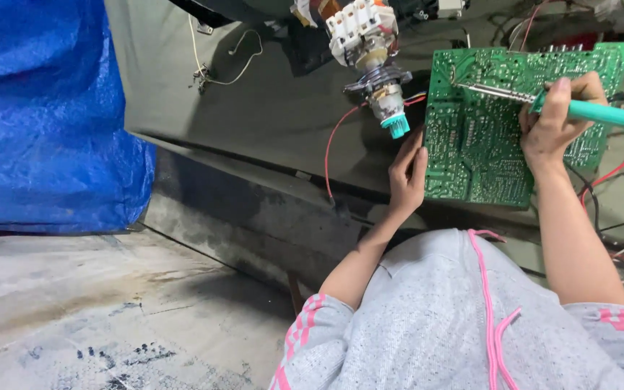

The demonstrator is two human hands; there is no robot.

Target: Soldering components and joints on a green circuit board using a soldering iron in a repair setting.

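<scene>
We keep the green circuit board point(485, 137) flat on the desk point(276, 123), solder side up, our left hand point(407, 173) closed on its left edge so it cannot slide. Our right hand point(554, 119) wraps the teal-handled soldering iron point(543, 101) like a pen, tip resting on the board's upper left area, beyond the fingers. Best to brace the wrist and touch one joint only.
</scene>
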